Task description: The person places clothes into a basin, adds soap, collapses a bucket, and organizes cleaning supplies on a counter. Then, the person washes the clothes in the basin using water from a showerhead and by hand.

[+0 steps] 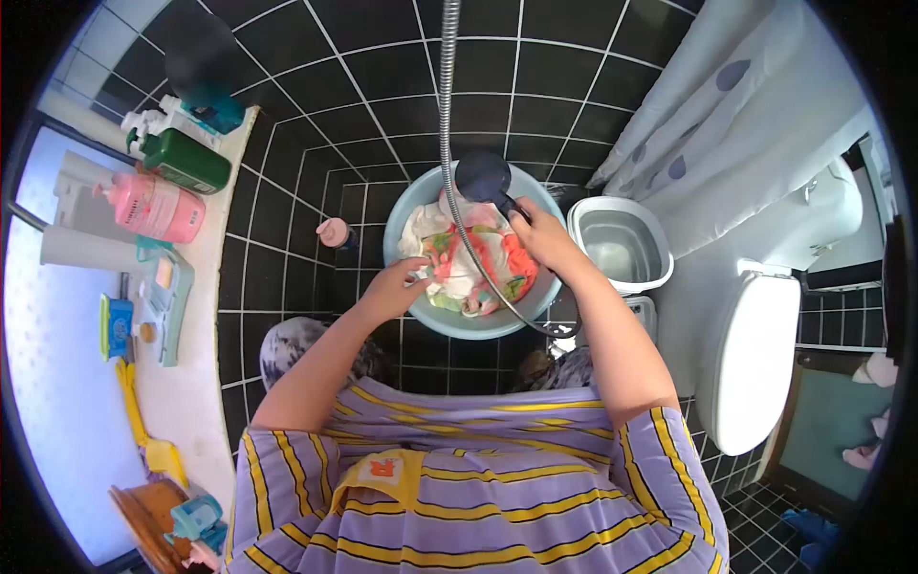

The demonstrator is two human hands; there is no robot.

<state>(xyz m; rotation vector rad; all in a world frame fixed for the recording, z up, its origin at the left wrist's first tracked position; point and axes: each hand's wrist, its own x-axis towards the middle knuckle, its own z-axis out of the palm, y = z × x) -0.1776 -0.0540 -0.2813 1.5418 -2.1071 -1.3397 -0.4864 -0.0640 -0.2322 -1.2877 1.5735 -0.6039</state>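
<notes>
A round light-blue basin [394,222] stands on the dark tiled floor between my knees. Wet clothes [478,258] in white, coral red and green lie heaped inside it. My right hand [543,234] is closed round the handle of a dark shower head [483,178], held over the basin's far right part. The metal shower hose [447,96] hangs down in front of the clothes and loops to the right. At the basin's left side, my left hand [394,290] touches the clothes with its fingers partly spread.
Right of the basin is a white tub of water [622,244], then a toilet [755,364] and a shower curtain [708,105]. On the left, a ledge [206,325] carries a green bottle [186,160] and a pink bottle [158,208]. A small pink-capped bottle [335,232] stands near the basin.
</notes>
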